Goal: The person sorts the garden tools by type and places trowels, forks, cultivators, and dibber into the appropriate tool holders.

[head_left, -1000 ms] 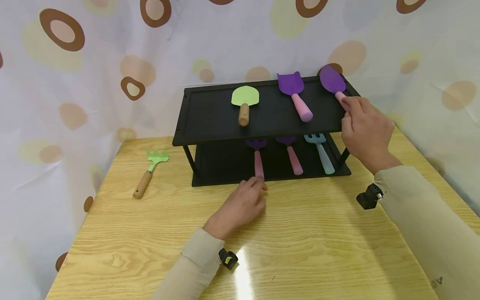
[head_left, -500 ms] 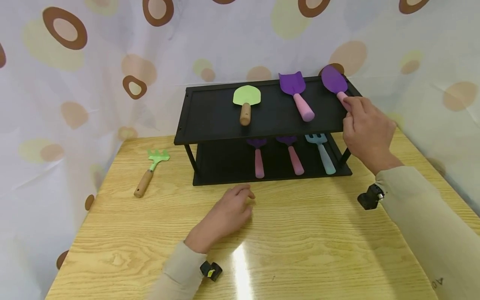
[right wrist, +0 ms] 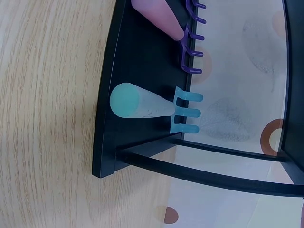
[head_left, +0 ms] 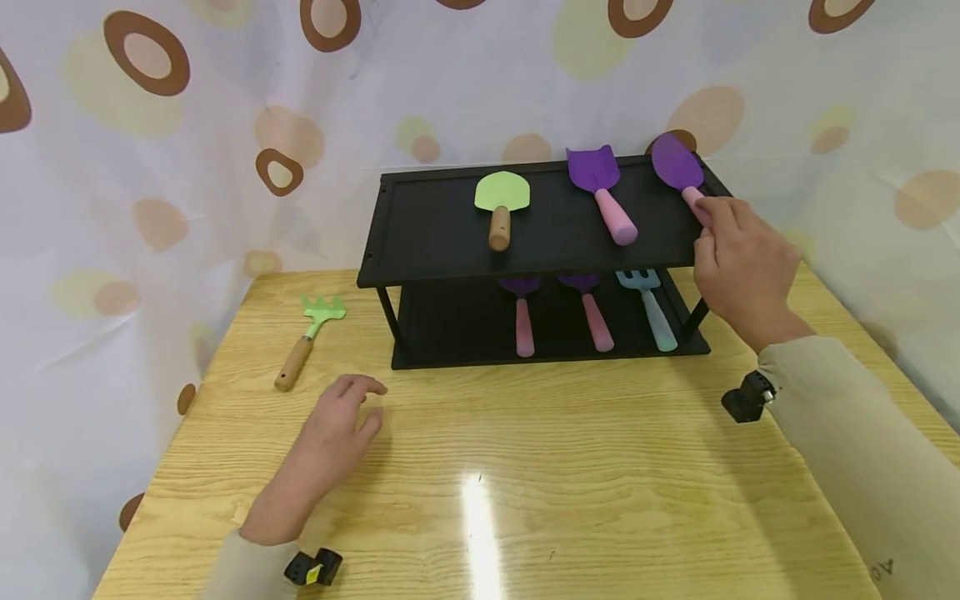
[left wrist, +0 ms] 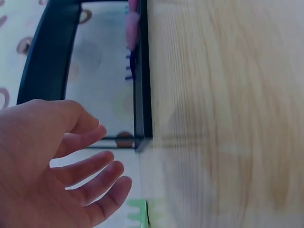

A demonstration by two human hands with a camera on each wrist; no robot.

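In the head view my right hand [head_left: 750, 271] pinches the pink handle of a purple trowel [head_left: 677, 164] at the right end of the black rack's top shelf [head_left: 427, 229]. My left hand [head_left: 326, 437] hovers over the table with relaxed, slightly bent fingers and holds nothing. Beyond it, to the left, a green hand rake [head_left: 324, 310] with a wooden handle lies on the table. The left wrist view shows the left hand [left wrist: 61, 161] apart from the rack, near the rake's green tines [left wrist: 137, 211]. The right hand is out of sight in the right wrist view.
On the top shelf lie a green shovel [head_left: 501, 193] and a purple shovel [head_left: 594, 169]. The lower shelf holds two pink-handled purple rakes [head_left: 524, 329] [head_left: 597, 323] and a blue fork [head_left: 657, 321]. A patterned cloth [head_left: 450, 83] hangs behind the rack.
My left hand has drawn away from the pink-handled rake on the lower shelf and moved left toward the green rake. The right hand stays on the trowel handle.
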